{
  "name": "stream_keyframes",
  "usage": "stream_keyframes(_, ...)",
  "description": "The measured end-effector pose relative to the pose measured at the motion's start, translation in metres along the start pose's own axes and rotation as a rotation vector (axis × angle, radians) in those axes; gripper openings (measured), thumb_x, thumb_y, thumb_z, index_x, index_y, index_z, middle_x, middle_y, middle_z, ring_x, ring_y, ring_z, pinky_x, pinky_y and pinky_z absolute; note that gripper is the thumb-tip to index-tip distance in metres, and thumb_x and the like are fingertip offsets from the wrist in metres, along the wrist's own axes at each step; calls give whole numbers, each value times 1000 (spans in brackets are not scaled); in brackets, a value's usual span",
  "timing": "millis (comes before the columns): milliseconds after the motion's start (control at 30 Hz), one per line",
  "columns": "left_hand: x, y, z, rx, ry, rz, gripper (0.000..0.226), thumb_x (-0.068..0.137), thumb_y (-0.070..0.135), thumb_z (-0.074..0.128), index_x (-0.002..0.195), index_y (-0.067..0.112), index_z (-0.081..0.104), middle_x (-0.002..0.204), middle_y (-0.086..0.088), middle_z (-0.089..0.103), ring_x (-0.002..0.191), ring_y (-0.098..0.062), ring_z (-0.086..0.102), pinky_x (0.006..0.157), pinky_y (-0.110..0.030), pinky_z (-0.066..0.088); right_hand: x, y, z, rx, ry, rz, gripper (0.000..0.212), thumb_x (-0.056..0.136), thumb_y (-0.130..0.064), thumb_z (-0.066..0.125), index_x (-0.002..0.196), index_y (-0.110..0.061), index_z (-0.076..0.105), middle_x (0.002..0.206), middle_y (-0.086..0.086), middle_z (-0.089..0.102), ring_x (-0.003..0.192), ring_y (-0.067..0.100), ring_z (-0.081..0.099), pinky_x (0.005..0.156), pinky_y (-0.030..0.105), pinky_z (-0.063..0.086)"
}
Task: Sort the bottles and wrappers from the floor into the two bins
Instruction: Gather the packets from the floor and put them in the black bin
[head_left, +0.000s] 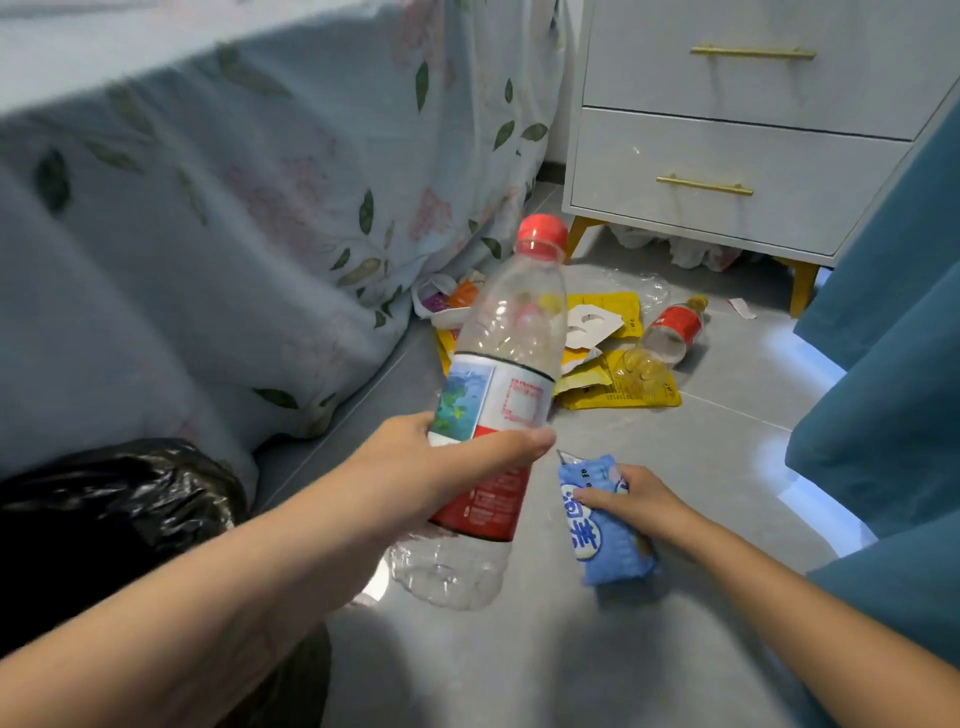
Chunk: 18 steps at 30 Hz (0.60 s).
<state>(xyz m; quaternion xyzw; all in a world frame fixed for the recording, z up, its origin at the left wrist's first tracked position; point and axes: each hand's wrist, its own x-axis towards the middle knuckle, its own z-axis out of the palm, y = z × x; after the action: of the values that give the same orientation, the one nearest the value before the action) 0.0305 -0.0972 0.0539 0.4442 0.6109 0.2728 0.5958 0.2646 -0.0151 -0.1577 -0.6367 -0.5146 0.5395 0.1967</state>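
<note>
My left hand (441, 467) grips a large empty clear bottle (498, 364) with a red cap and red-white label, holding it above the floor in the middle of the view. My right hand (628, 493) holds a blue snack wrapper (597, 540) just to the right of it. Farther back on the floor lie yellow wrappers (613, 392), a white torn piece, and a small clear bottle (667, 338) with a red label on its side. A bin lined with a black bag (104, 504) stands at the lower left.
A bed with a floral sheet (234, 182) fills the left side. A white drawer cabinet (727, 156) on gold legs stands at the back right. A teal curtain (893, 364) hangs at the right. More crumpled wrappers (441, 296) lie by the bed's edge on the grey tiles.
</note>
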Motion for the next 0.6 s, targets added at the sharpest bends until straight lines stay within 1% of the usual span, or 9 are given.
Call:
stream_keyframes(67, -21, 15, -22, -3, 40, 47, 52, 49, 46, 82, 93, 20, 75, 83, -3, 77, 78, -17, 74, 71, -30, 55, -17, -27, 9, 83, -6, -24, 22, 80, -14, 73, 94, 1, 67, 84, 14, 75, 78, 28, 72, 82, 46, 57)
stream_keyframes(100, -33, 21, -34, -11, 67, 70, 47, 50, 45, 80, 89, 21, 76, 81, -3, 77, 75, -17, 73, 67, -27, 56, -26, -44, 14, 116, -14, -47, 18, 81, -12, 71, 92, 2, 66, 82, 15, 75, 76, 28, 72, 78, 46, 58)
stream_keyframes(167, -60, 33, -60, -22, 131, 122, 38, 51, 45, 78, 85, 29, 77, 77, -2, 76, 70, -15, 72, 63, -27, 57, -48, -85, 21, 185, -49, -117, 9, 83, -6, 68, 88, 0, 65, 75, 12, 75, 66, 23, 72, 62, 35, 59)
stream_keyframes(233, -87, 36, -87, -35, 215, 159, 34, 52, 44, 77, 84, 34, 76, 77, -3, 76, 70, -16, 72, 66, -29, 59, -68, -131, 30, 233, -91, -200, 5, 83, -3, 67, 87, 0, 65, 73, 12, 75, 61, 21, 72, 53, 28, 57)
stream_keyframes(300, -117, 32, -113, -56, 278, 172, 33, 52, 42, 79, 84, 35, 76, 81, -4, 77, 73, -17, 73, 68, -29, 60, -87, -175, 43, 274, -162, -274, 6, 82, -3, 66, 87, 0, 65, 75, 14, 75, 61, 22, 72, 53, 29, 58)
stream_keyframes(400, -166, 14, -144, -96, 357, 181, 44, 44, 46, 80, 87, 35, 76, 89, -4, 77, 83, -18, 74, 73, -29, 59, -113, -229, 74, 265, -298, -357, 9, 82, -4, 65, 90, 0, 64, 77, 15, 75, 63, 23, 72, 53, 29, 58)
stream_keyframes(467, -203, -5, -162, -151, 421, 188, 48, 44, 47, 77, 90, 34, 75, 92, -2, 77, 86, -18, 74, 70, -26, 59, -133, -256, 100, 234, -361, -382, 10, 80, -5, 66, 89, -1, 65, 78, 14, 75, 64, 23, 72, 54, 29, 58)
stream_keyframes(533, -240, -29, -179, -225, 494, 201, 52, 44, 48, 79, 93, 32, 74, 94, 0, 77, 86, -17, 73, 64, -23, 58, -151, -275, 123, 178, -437, -398, 13, 76, -7, 68, 88, -2, 66, 82, 18, 75, 66, 25, 72, 57, 33, 60)
stream_keyframes(600, -277, -56, -192, -291, 580, 216, 63, 34, 56, 87, 92, 36, 74, 95, 0, 76, 84, -15, 73, 64, -25, 57, -170, -287, 146, 89, -517, -415, 18, 69, -14, 73, 83, -3, 68, 86, 21, 74, 69, 30, 72, 63, 39, 60)
